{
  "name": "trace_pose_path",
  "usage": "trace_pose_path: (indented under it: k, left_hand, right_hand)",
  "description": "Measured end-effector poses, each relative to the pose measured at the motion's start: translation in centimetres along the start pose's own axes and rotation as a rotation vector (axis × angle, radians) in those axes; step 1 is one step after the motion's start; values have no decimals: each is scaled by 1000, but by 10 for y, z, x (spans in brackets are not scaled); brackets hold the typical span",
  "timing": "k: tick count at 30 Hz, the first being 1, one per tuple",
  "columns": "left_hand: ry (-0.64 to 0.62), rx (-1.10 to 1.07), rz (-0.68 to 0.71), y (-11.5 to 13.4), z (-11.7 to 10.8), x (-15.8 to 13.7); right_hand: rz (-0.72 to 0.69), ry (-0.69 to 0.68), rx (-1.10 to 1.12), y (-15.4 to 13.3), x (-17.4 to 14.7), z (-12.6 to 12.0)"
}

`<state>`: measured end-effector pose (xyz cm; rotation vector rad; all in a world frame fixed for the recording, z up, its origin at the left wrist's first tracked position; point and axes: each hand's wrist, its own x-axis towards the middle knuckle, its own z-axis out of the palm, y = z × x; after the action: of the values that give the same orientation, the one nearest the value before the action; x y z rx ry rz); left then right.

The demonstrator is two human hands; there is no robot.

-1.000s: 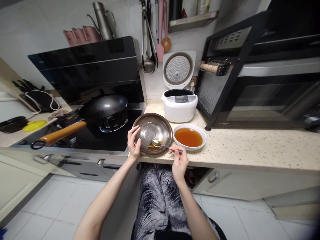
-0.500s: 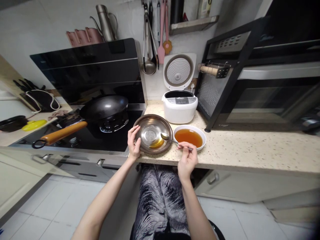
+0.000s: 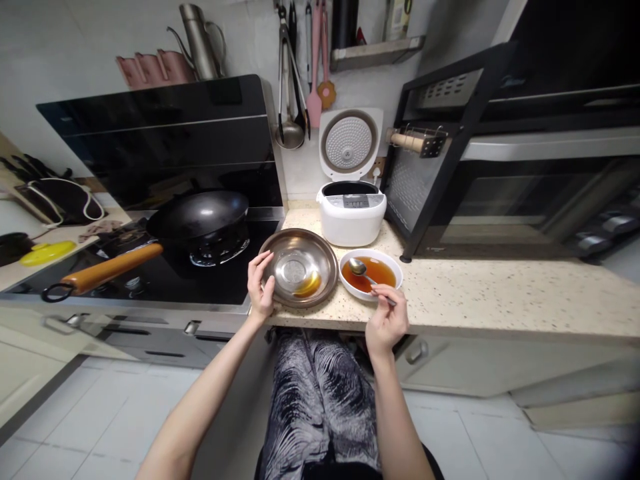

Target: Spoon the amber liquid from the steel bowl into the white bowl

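Note:
My left hand grips the left rim of a round steel plate, thumb inside and fingers along the edge. A small pool of amber liquid lies in the plate, toward its front right. In my right hand is a metal spoon, pinched by its handle. Its bowl is over the orange-brown liquid in a white bowl; I cannot tell whether it touches the surface. The white bowl stands just right of the plate.
A white rice cooker with its lid raised stands behind the bowl. To the left, a black wok sits on the stove, its wooden handle pointing at me. A black rack with an oven rises at the right.
The spoon has moved right, from above the plate's right side to over the white bowl. My left hand stays on the plate's rim. The whole view has shifted slightly.

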<state>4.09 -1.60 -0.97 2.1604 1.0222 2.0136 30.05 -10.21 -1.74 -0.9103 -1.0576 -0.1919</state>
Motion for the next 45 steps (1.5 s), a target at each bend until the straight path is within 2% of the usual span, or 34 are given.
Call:
trace_pose_path:
  k: [4, 7, 17, 20, 22, 25, 28, 33, 37, 45]
  left_hand:
    - [5, -21, 8, 0, 0, 0]
    - [3, -24, 12, -1, 0, 0]
    - [5, -21, 1, 0, 1, -1]
    - [3, -10, -6, -1, 1, -1]
    - [-1, 8, -13, -1, 1, -1]
    - [-3, 14, -9, -2, 1, -1]
    - [-2, -4, -1, -1, 1, -1]
    - [-1, 13, -4, -1, 1, -1]
    - [3, 20, 0, -1, 1, -2]
    - [17, 26, 34, 1, 1, -2]
  right_hand:
    - [-191, -92, -35, 7, -1, -2]
    - [-276, -149, -46, 10, -4, -2]
    - [-349, -248, -110, 16, -8, -5]
    - [-328, -228, -109, 14, -6, -4]
    - [-292, -159, -106, 10, -6, -3]
    - [-176, -29, -65, 0, -9, -2]
    - [-43, 2, 28, -11, -14, 2]
    - [34, -136, 109, -24, -26, 14]
    - [12, -246, 118, -28, -34, 28]
    - [-57, -334, 86, -19, -44, 37]
